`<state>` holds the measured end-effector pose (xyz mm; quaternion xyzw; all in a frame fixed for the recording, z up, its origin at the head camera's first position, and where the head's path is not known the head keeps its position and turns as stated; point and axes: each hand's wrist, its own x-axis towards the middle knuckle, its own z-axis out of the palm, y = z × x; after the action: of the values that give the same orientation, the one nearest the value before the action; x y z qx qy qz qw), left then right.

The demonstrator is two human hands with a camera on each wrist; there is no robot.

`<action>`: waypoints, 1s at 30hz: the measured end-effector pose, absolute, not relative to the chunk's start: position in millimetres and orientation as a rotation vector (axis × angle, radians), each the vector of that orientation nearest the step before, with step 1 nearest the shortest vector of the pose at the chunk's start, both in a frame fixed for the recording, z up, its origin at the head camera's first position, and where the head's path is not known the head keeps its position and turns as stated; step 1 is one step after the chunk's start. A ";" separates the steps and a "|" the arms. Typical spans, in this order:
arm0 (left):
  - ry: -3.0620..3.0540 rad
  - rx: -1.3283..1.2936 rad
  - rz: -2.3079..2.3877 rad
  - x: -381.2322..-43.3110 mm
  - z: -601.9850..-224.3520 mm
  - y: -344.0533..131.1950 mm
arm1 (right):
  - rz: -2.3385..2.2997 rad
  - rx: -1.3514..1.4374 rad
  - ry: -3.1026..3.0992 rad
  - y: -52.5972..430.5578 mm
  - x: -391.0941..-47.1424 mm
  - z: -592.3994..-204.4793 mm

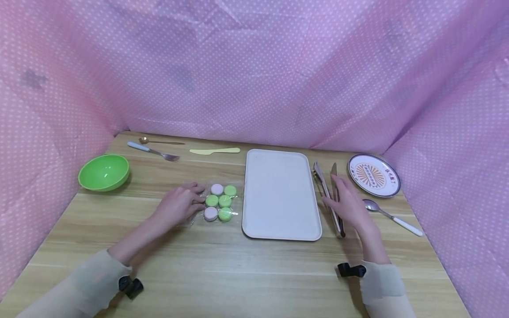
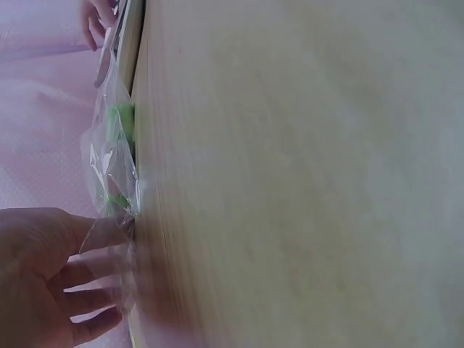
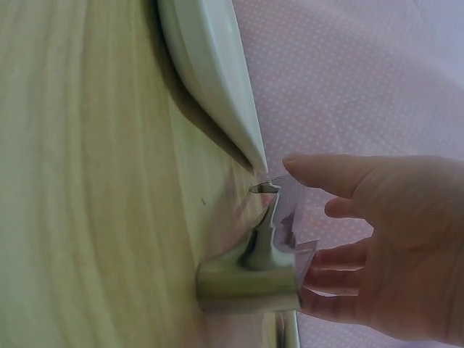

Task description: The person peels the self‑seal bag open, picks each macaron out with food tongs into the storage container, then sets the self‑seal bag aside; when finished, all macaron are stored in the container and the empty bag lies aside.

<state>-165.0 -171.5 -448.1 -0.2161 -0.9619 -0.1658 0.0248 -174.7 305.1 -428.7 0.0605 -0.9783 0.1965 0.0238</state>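
In the head view, a clear plastic pack [image 2: 112, 163] with several green and pale lilac macarons [image 1: 225, 201] lies left of centre. My left hand [image 1: 179, 203] is at the pack's left edge; its extended fingers touch the loose film in the left wrist view. Over on the right, my right hand [image 1: 351, 205] hovers at a pair of metal tongs [image 1: 323, 183] and a dark-bladed table knife [image 1: 334, 168] beside them. In the right wrist view its thumb and fingers are spread around the tongs' shiny end [image 3: 250, 286], not closed on it.
Between the hands lies a white rectangular tray [image 1: 280, 194]. A green bowl [image 1: 104, 172], a fork [image 1: 153, 151], a small copper spoon [image 1: 161, 142] and a yellow knife [image 1: 214, 151] are left and back. A patterned plate [image 1: 374, 176] and a white-handled spoon [image 1: 393, 217] are at right.
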 end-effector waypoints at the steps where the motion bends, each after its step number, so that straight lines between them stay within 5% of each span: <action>1: -2.970 -0.662 -0.513 -164.8 -447.6 -171.1 | 0.610 0.187 -3.034 305.0 -174.9 -429.1; 30: -3.095 -0.522 -0.695 -176.9 -435.7 -170.9 | 0.527 0.130 -3.071 305.5 -175.6 -435.5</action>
<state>-176.9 -170.9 -435.7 -0.1622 -0.9621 -0.2161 -0.0363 -175.6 305.5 -435.5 0.0416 -0.9847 0.1689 0.0113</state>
